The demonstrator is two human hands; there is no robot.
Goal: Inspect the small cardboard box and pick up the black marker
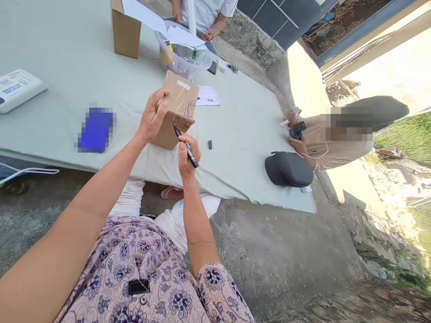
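A brown cardboard box (164, 132) stands tilted on the cloth-covered table, with dark scribbled lines across its top and near side. My left hand (153, 115) grips the box at its left upper edge, thumb and fingers pressed on the cardboard. In my right hand (189, 154) is a black marker (190, 155), its tip at the drawn lines on the box's near side. A small black cap (210, 144) lies on the cloth to the right of my right hand.
Behind the box is a clear plastic basket (188, 69) of items, beside another cardboard box (125, 33). A printed sheet (210, 96), blue object (96, 131), white device (20, 89) and black case (288, 169) lie on the table (245, 116). Two people are at its far and right sides.
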